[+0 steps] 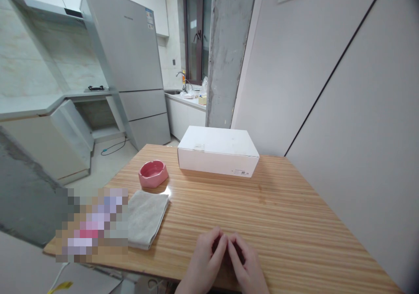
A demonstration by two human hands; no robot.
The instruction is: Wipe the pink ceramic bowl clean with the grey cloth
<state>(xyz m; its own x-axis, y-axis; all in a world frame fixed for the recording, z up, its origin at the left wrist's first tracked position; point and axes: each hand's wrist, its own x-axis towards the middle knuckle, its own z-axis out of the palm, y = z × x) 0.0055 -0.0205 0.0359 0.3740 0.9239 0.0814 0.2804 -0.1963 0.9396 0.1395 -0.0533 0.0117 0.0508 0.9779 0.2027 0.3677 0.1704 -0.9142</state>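
Cloth (149, 217): folded flat toward the table's (278, 215) left, presumably to stay compact; nearest loose thing to the hands, not touching. Dish (153, 180): upright just behind it, hollow upward. Box (216, 152): closed, lying on its broad side at the back, likely for stability. Left hand (207, 254), right hand (245, 261): loosely curled, fingertips meeting, nothing seen in either; apparently resting. Obscured: patch (94, 224) left of cloth pixelated, contents unidentifiable; box print illegible; palms hidden.
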